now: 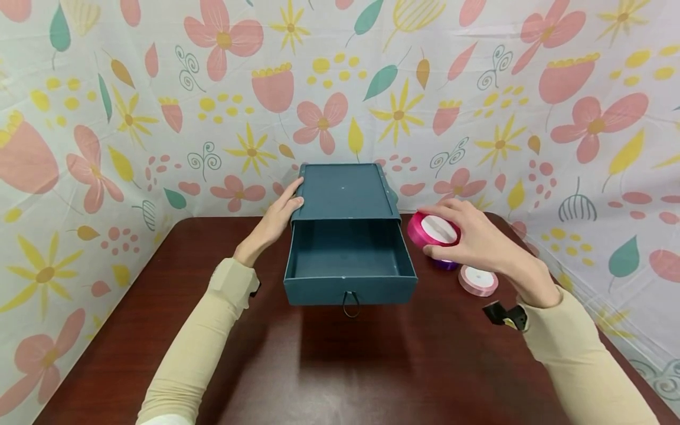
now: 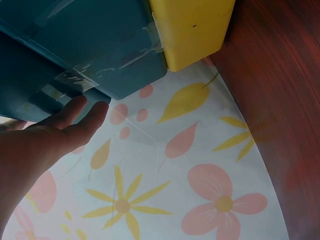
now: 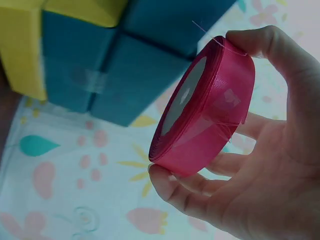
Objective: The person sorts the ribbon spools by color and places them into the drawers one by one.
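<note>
Left hand point(image 1: 277, 215): I have it on the left side of the teal box point(image 1: 342, 190), fingers extended, touching near the top edge, gripping nothing. The box's drawer point(image 1: 319, 291) stands pulled out toward the head camera, loop pull point(image 1: 352, 317) on its front. Pink ribbon roll point(image 1: 431, 230): tilted, held above the worktop point(image 1: 255, 372) just right of the box. Right hand point(image 1: 470, 236) pinches it, fingers open to its width. Purple roll point(image 1: 446, 265) below, partly hidden; pale pink roll point(image 1: 478, 280) farther right on the worktop.
</note>
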`<action>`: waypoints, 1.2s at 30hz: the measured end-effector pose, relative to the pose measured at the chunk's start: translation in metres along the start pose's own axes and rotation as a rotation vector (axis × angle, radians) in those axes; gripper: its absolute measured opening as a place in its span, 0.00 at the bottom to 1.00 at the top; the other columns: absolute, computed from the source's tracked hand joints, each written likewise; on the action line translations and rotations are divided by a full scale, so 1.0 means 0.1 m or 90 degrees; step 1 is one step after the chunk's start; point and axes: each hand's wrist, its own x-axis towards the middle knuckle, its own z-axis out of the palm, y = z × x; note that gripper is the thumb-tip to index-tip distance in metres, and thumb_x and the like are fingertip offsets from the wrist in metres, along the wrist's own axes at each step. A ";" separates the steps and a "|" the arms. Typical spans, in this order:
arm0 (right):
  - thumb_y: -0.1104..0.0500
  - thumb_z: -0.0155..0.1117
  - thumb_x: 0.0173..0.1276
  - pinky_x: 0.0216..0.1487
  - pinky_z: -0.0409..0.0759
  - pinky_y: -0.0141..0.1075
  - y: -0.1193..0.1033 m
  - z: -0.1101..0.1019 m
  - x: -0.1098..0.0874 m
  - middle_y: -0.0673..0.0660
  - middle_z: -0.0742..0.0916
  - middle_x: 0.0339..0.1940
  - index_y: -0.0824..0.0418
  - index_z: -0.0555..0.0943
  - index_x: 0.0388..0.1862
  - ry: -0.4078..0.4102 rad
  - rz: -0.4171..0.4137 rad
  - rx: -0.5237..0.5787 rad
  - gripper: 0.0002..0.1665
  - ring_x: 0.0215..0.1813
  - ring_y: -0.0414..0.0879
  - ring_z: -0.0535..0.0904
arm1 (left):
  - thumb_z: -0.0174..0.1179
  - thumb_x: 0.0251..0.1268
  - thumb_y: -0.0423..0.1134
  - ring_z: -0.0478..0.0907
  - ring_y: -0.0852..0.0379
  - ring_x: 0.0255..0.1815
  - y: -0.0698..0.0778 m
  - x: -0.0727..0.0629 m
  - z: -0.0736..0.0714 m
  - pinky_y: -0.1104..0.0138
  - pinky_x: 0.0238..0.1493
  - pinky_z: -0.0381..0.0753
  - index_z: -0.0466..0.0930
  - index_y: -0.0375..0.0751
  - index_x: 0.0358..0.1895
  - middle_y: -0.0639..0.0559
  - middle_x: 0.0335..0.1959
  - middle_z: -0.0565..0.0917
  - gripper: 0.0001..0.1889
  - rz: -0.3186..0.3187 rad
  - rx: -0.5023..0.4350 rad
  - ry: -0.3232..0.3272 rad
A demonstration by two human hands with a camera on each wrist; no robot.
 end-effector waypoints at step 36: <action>0.45 0.74 0.51 0.42 0.82 0.35 -0.82 0.41 0.53 0.53 0.81 0.57 0.52 0.77 0.62 -0.157 -0.154 0.062 0.38 0.57 0.47 0.73 | 0.37 0.77 0.45 0.46 0.46 0.79 0.33 -0.15 0.02 0.49 0.77 0.50 0.41 0.46 0.79 0.45 0.80 0.45 0.32 -0.017 0.054 0.011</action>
